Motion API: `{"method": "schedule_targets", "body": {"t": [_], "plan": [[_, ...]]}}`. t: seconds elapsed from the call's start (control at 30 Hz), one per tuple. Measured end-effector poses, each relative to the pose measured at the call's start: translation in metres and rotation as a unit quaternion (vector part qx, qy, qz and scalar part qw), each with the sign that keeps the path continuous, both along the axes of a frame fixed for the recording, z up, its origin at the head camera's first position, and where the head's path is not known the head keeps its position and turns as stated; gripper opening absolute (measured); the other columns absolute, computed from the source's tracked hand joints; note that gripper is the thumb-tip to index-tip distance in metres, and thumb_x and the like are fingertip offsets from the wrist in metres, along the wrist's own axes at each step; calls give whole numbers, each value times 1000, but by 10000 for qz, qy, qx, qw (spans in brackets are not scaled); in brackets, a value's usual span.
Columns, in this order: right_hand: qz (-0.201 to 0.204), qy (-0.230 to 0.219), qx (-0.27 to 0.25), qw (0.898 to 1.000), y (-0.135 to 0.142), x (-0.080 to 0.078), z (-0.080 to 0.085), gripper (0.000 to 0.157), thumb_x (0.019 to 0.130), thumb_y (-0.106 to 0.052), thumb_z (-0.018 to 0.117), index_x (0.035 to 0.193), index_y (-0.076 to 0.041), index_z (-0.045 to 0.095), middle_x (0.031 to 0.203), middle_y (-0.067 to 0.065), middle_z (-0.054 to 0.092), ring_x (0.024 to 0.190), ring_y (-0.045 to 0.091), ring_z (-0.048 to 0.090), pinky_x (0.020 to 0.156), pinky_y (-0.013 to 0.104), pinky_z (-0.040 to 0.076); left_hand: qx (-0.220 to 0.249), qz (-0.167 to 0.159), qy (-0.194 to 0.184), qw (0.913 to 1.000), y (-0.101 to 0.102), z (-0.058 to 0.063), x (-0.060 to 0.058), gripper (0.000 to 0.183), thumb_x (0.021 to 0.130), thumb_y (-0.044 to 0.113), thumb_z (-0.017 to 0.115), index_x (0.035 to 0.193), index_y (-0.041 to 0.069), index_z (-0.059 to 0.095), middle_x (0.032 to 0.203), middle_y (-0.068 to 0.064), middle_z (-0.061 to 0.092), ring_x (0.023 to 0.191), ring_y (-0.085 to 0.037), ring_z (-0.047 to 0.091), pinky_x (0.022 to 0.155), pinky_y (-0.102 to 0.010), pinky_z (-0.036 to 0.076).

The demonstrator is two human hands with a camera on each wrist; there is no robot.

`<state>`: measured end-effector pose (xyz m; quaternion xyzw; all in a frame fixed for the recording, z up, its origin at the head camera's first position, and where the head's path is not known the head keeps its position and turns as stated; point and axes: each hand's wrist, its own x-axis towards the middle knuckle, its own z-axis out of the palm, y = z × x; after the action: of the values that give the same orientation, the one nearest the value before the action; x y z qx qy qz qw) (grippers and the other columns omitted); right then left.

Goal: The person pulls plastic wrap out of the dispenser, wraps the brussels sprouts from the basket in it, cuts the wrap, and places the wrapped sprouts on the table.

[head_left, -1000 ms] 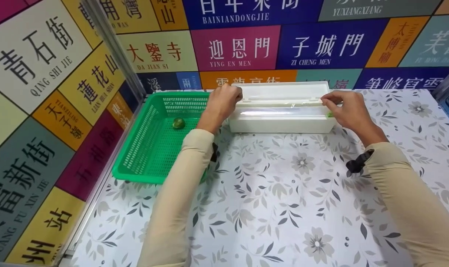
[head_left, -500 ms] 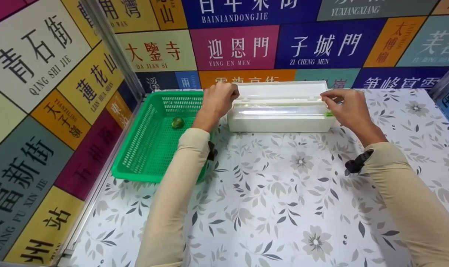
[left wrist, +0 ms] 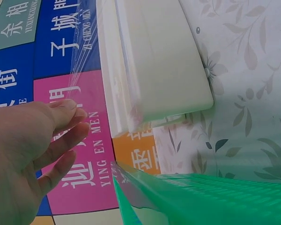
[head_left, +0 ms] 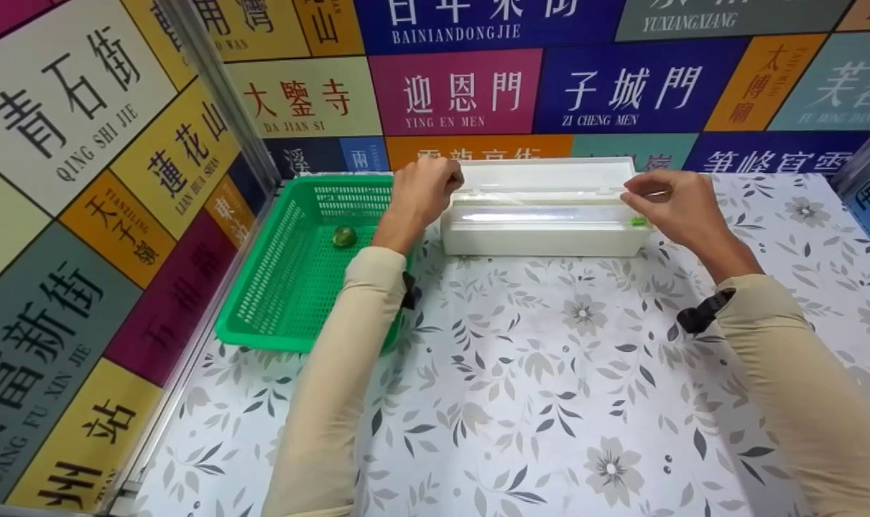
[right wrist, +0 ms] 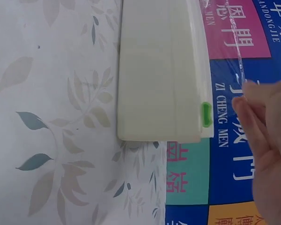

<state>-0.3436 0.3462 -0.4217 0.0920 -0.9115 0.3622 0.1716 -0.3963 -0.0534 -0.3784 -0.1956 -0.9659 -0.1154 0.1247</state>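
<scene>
A long white cling film dispenser box (head_left: 542, 243) stands at the back of the table with its lid (head_left: 549, 174) raised. Inside lies a shiny roll of film (head_left: 542, 214). My left hand (head_left: 422, 192), above the box's left end, pinches one corner of the clear cling film (left wrist: 75, 65) between thumb and index finger. Over the right end, my right hand (head_left: 675, 208) pinches the other corner. In the right wrist view the film edge (right wrist: 238, 51) stretches taut from those fingertips. A green slider (right wrist: 206, 115) sits at the box's right end.
Left of the box stands a green plastic basket (head_left: 262, 287), partly behind the left forearm. A small round green vegetable (head_left: 345, 237) lies in it. The table (head_left: 549, 402) has a floral cover. Walls with coloured street-name panels (head_left: 456, 93) rise behind and at left.
My left hand has shifted slightly left, then held still. The right wrist has moved a little to the right, and both hands keep pinching the film. The basket stays put.
</scene>
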Motion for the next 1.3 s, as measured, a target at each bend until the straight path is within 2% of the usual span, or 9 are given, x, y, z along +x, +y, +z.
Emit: {"method": "schedule_targets", "body": {"t": [0.17,0.47,0.63,0.93,1.0,1.07,1.13,1.27,1.3], "plan": [[172,-64,481,9987,0,-1,0,23,100,-11,78,119,1,80,115,23,78,82,-14,60,74,-3,42,-21,64,-45,10000,-2,-1,1,14,108,19,67,113,21,79,115,0,80,99,-26,72,93,-43,63],[-152,105,824,9964,-7,0,7,21,107,-18,69,115,-2,80,116,23,78,102,41,75,72,10,42,-92,76,49,9999,-1,3,-1,19,109,25,66,121,22,81,123,-1,80,106,-27,73,97,-43,63],[-406,-149,1005,9940,-7,3,14,29,109,-30,65,122,-8,79,116,19,81,100,38,73,70,31,46,1,3,218,9998,-5,8,-1,18,110,25,65,119,23,81,117,-1,81,100,-25,73,91,-43,63],[-364,-142,1260,9913,-1,7,31,27,106,-32,71,122,-14,83,112,18,82,65,1,64,53,20,42,303,-32,220,9993,-14,13,3,23,111,27,63,126,24,80,119,0,81,100,-24,74,88,-39,64],[-374,-126,1324,9904,-2,9,35,27,106,-32,72,122,-13,83,113,20,82,63,6,68,52,22,42,413,-46,238,9989,-15,14,5,23,111,28,63,127,25,80,119,1,81,99,-23,73,87,-38,63],[-378,-39,1390,9896,-2,11,38,27,107,-31,71,123,-12,83,110,21,82,63,11,70,62,25,53,476,-64,268,9985,-16,16,6,23,112,28,62,127,25,80,119,1,81,98,-22,73,85,-37,63],[-378,31,1326,9904,-2,12,40,28,107,-31,71,122,-11,83,105,22,82,60,6,66,94,36,61,481,-93,347,9982,-16,17,8,24,112,29,62,127,25,80,119,2,81,97,-22,73,83,-36,62],[-454,212,1395,9889,0,16,46,29,108,-33,69,123,-12,82,102,21,82,56,-1,61,95,31,59,439,-154,526,9975,-14,21,10,25,111,30,62,129,24,79,121,1,81,97,-24,75,81,-35,63],[-496,273,1443,9879,0,17,48,30,108,-34,68,123,-13,82,103,20,83,60,3,64,79,24,56,426,-168,575,9973,-14,22,11,25,111,30,62,129,24,79,122,1,82,97,-24,75,80,-35,63]]}}
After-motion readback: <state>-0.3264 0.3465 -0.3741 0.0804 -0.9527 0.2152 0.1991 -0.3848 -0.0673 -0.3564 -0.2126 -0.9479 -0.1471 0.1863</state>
